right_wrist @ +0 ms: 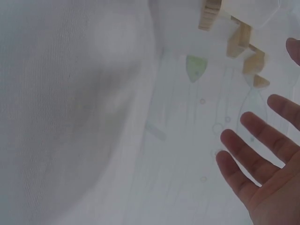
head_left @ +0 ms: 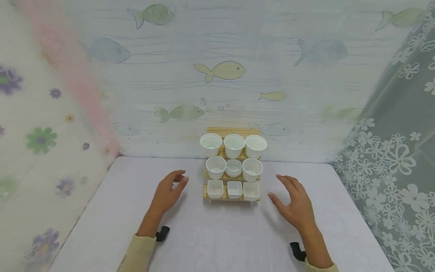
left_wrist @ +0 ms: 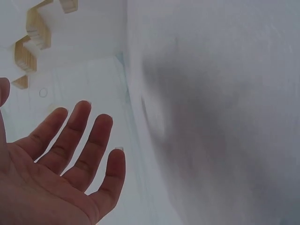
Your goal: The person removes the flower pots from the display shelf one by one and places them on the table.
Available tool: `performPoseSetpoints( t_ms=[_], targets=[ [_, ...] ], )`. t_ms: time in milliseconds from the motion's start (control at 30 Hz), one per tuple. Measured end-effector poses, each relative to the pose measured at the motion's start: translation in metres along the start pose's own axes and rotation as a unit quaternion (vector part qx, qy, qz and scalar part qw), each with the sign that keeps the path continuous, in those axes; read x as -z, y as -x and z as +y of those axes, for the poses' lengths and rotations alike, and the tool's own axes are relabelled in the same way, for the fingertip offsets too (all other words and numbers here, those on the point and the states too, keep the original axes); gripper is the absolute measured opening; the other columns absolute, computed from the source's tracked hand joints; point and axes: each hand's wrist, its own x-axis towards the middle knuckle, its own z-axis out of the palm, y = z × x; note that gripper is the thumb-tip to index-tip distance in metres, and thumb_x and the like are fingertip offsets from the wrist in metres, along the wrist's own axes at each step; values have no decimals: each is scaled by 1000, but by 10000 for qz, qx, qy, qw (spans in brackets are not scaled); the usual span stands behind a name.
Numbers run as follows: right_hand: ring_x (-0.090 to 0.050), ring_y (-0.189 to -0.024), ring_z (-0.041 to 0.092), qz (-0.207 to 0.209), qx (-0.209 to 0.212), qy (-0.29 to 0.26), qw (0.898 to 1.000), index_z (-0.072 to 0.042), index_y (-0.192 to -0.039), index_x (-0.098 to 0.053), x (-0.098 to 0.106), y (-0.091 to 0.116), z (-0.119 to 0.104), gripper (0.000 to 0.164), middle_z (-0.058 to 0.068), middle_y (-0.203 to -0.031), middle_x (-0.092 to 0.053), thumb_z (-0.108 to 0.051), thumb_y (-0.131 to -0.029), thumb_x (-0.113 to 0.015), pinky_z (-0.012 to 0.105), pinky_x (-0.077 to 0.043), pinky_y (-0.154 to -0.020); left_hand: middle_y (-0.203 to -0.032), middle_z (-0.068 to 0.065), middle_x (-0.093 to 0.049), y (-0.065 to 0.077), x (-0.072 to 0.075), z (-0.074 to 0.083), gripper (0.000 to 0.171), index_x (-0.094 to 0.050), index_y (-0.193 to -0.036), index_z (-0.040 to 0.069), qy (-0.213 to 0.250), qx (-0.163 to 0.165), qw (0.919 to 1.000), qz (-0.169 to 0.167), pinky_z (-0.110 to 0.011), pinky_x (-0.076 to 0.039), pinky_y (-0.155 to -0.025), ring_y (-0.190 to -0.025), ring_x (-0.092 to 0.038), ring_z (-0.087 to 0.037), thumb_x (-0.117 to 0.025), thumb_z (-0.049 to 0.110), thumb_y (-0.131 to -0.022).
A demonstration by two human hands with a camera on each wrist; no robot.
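Note:
A stepped wooden rack (head_left: 233,132) stands at the middle of the table and bears three rows of white containers. Round cups fill the top row, among them a middle cup (head_left: 234,146). The second row has a round cup (head_left: 216,167) at each end and small stacked bowls (head_left: 233,168) between them. Square cups, such as the middle one (head_left: 235,190), line the lowest step. To the rack's left hovers my left hand (head_left: 169,192), fingers relaxed and holding nothing. My right hand (head_left: 295,202) is on the other side, its fingers spread and its palm facing the rack.
A white cloth covers the table (head_left: 217,241). Behind it hangs a backdrop (head_left: 272,49) with printed fish. A flowered curtain (head_left: 37,162) borders the left side, and a grey lace curtain (head_left: 401,162) the right. Black wrist mounts (head_left: 162,234) sit beside both wrists.

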Motion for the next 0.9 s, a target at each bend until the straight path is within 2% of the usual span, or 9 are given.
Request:
performPoseSetpoints(
  t_ms=[333, 633, 900],
  targets=[
    [-58, -130, 38, -44, 161, -143, 9998, -10, -143, -64, -2, 0, -7, 65, 14, -139, -62, -32, -86, -88, 61, -50, -104, -129, -6, -70, 6, -14, -1, 57, -62, -145, 16, 192, 97, 9997, -82, -51, -53, -104, -120, -65, -26, -55, 58, -107],
    [-58, -131, 38, -88, 217, -204, 9995, -6, -143, -62, -5, -1, -10, 68, 15, -141, -62, -31, -86, -88, 60, -51, -104, -128, -6, -70, 10, -20, -1, 55, -64, -144, 17, 469, 226, 9985, -169, -50, -55, -100, -114, -67, -25, -56, 57, -107],
    [-59, -128, 38, -75, 229, -309, 9992, -5, -142, -63, -5, -2, -12, 66, 16, -139, -61, -30, -86, -88, 60, -52, -102, -120, 0, -73, 13, -25, 4, 54, -64, -144, 19, 852, 232, 9950, -469, -46, -56, -94, -103, -71, -16, -55, 58, -107]
  ],
)
